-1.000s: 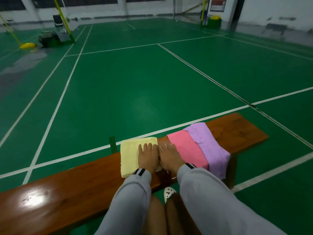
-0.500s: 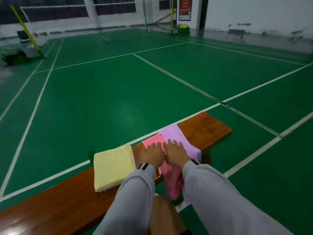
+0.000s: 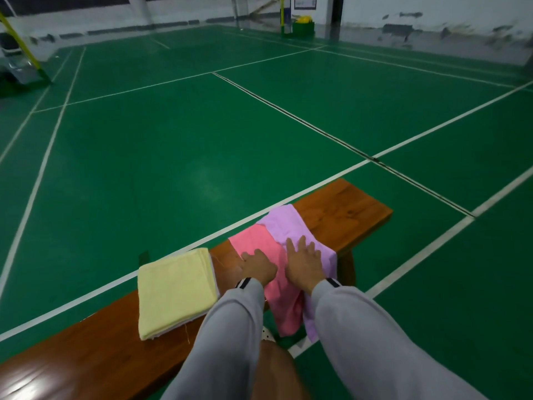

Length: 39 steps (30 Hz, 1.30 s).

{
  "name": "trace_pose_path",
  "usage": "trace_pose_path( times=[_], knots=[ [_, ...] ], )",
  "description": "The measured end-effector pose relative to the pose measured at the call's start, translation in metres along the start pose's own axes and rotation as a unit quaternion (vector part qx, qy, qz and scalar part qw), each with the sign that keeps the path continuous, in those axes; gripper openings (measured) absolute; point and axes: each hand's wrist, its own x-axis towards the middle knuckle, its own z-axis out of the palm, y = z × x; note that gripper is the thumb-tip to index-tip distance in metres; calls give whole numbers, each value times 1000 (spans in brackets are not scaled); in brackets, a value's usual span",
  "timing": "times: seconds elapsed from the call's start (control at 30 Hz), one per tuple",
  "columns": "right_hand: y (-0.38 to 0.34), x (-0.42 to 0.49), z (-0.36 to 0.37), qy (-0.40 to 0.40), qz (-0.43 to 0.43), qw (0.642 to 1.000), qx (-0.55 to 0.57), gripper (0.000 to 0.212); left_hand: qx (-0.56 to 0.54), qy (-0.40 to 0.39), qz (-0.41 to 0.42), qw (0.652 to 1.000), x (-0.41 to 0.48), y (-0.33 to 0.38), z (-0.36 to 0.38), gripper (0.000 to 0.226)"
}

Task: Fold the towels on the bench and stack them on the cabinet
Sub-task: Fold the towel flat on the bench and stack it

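A folded yellow towel (image 3: 176, 290) lies flat on the wooden bench (image 3: 343, 215). To its right a pink towel (image 3: 256, 241) and a purple towel (image 3: 285, 223) lie unfolded across the bench, their near ends hanging over the front edge. My left hand (image 3: 258, 268) rests on the pink towel with fingers bent at its left edge. My right hand (image 3: 304, 262) lies flat with spread fingers where the purple towel overlaps the pink one. No cabinet is in view.
The bench stands on a green court floor (image 3: 202, 140) with white lines. Its right end is bare wood. A yellow net post (image 3: 23, 50) and a green bin (image 3: 302, 26) stand far off. My knees and a patterned shoe (image 3: 268, 337) show below the bench.
Both hands left the yellow towel and moved right onto the pink and purple towels. The view swung right with them, and the right hand's fingers have spread.
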Motion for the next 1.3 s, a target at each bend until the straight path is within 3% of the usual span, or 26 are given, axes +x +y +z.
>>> trace_pose_path(
  times=[0.07,0.17,0.27,0.33,0.47,0.57,0.63,0.67,0.73,0.8,0.87,0.9,0.97,1.03,1.13,1.23,1.3],
  knots=[
    [-1,7,-1,4,83,996,36,65,17,35,43,998,7,2,-1,43],
    [8,20,2,10,150,985,86,66,-94,-18,124,988,20,11,2,43],
    [18,26,6,67,104,991,53,42,-126,-49,170,976,27,23,10,34],
    [21,30,2,70,79,991,79,33,-115,-54,184,975,31,29,14,41],
    [31,30,-18,73,38,989,123,33,-157,-80,186,967,35,37,9,49],
    [35,32,-42,89,-3,984,155,30,-273,-111,148,944,32,44,-1,46],
    [33,34,-65,101,-16,968,230,17,-412,-151,72,896,20,53,-13,46],
    [31,34,-76,100,-11,956,277,20,-479,-172,42,860,17,58,-18,51],
    [24,31,-99,78,6,914,398,28,-595,-184,25,782,10,69,-33,62],
    [13,22,-125,58,24,808,585,19,-674,-174,43,716,4,78,-49,75],
    [6,5,-153,78,40,675,732,11,-709,-180,64,679,-16,85,-66,75],
    [4,-4,-166,79,27,627,774,14,-715,-179,68,673,-24,86,-70,69],
    [7,-17,-183,46,-8,590,806,36,-738,-182,83,644,-37,86,-79,59],
    [14,-18,-187,19,19,593,805,43,-752,-178,91,629,-49,85,-93,59],
    [29,-21,-167,-23,118,655,746,52,-728,-177,116,652,-68,81,-120,55],
    [31,-38,-144,-78,110,753,645,35,-665,-107,119,730,-76,77,-145,53],
    [26,-27,-132,-117,76,762,633,28,-586,-92,165,788,-79,74,-159,57]
  ],
)
